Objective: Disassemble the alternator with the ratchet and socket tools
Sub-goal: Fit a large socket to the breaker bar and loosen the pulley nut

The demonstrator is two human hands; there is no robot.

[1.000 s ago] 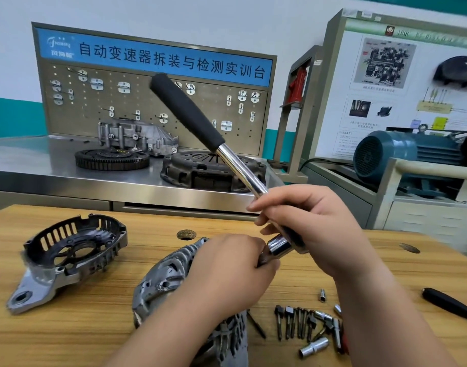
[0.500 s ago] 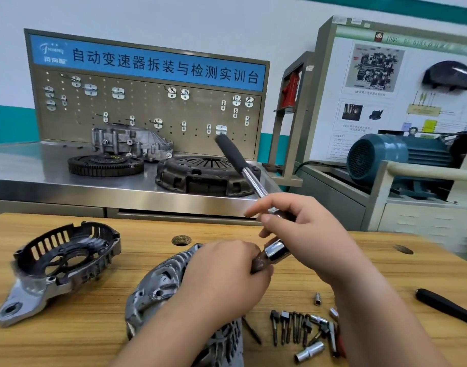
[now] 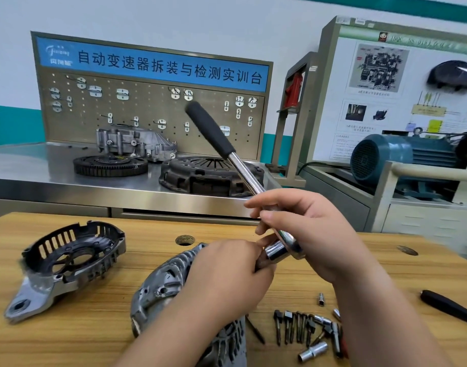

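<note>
Head view: our right hand point(image 3: 314, 234) grips the ratchet point(image 3: 227, 147) near its head, handle swung back up. Our left hand point(image 3: 227, 276) clasps the socket point(image 3: 276, 251) over the alternator point(image 3: 158, 295), so loosening likely continues.

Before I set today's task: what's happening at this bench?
A person is dismantling an alternator on a wooden bench. The right hand holds the ratchet near its head; the socket points down at the alternator's top, where the left hand grips. A removed end housing lies to the left, loose bolts and small sockets to the right.
</note>
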